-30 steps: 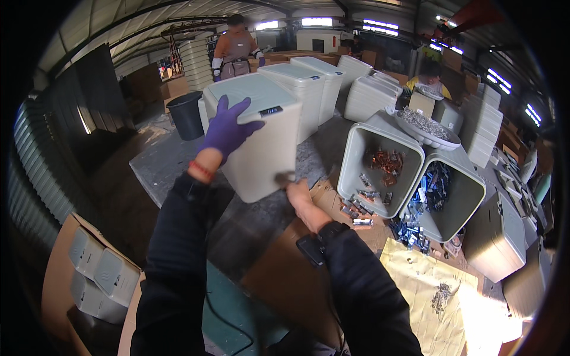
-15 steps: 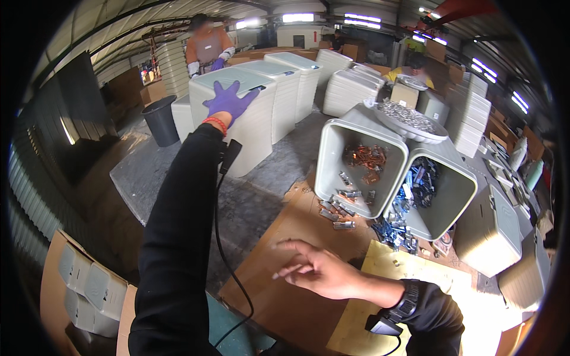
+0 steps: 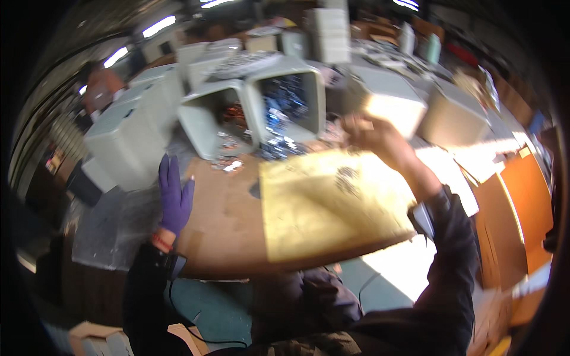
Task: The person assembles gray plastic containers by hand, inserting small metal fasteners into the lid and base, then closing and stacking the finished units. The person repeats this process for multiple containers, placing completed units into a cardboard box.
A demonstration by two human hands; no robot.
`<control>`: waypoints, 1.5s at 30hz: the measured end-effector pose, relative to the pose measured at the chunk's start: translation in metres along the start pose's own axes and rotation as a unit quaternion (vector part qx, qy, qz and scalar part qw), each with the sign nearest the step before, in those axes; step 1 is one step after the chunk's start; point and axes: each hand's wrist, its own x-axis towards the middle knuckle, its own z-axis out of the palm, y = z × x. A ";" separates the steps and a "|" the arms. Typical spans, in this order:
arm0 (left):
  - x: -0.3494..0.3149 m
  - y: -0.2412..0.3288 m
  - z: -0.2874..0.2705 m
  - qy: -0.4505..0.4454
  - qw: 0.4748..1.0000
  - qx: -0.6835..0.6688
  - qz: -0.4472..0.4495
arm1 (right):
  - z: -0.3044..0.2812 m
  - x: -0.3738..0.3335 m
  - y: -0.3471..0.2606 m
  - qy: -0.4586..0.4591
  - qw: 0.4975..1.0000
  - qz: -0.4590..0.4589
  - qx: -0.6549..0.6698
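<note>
My left hand (image 3: 176, 203), in a purple glove, hovers over the left part of the brown cardboard (image 3: 222, 204) on the table. Its fingers are stretched out and it holds nothing. My bare right hand (image 3: 380, 142) is above the far right part of the yellow sheet (image 3: 314, 202), near a stack of grey bins (image 3: 377, 89). Motion smears its fingers, so I cannot tell whether they hold anything. Two grey bins lie on their sides at the far edge: orange packets (image 3: 236, 114) spill from one bin (image 3: 199, 118), blue packets (image 3: 285, 98) from the other bin (image 3: 318, 110).
Stacked bins (image 3: 127, 139) stand at the left, and a wide tray (image 3: 246, 64) rests on top of the tipped bins. At the right are cardboard boxes (image 3: 504, 207). Another person (image 3: 101, 89) stands at the far left. A black cable (image 3: 196, 332) hangs from my left wrist.
My view has swung right. My left hand has come off the stacked bins and back over the cardboard. My right hand has moved right and away from me, past the yellow sheet's middle.
</note>
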 end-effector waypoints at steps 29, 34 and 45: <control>0.220 0.220 0.425 -0.178 -0.408 -0.835 -0.322 | -0.365 -0.006 0.182 0.184 0.981 0.055 0.008; 0.232 0.240 0.447 -0.110 -0.362 -0.834 -0.402 | -0.367 -0.004 0.193 0.185 0.783 -0.267 -0.531; 0.135 0.362 0.282 -0.262 0.629 -0.697 -0.225 | -0.257 -0.196 0.140 0.277 0.961 0.002 -0.014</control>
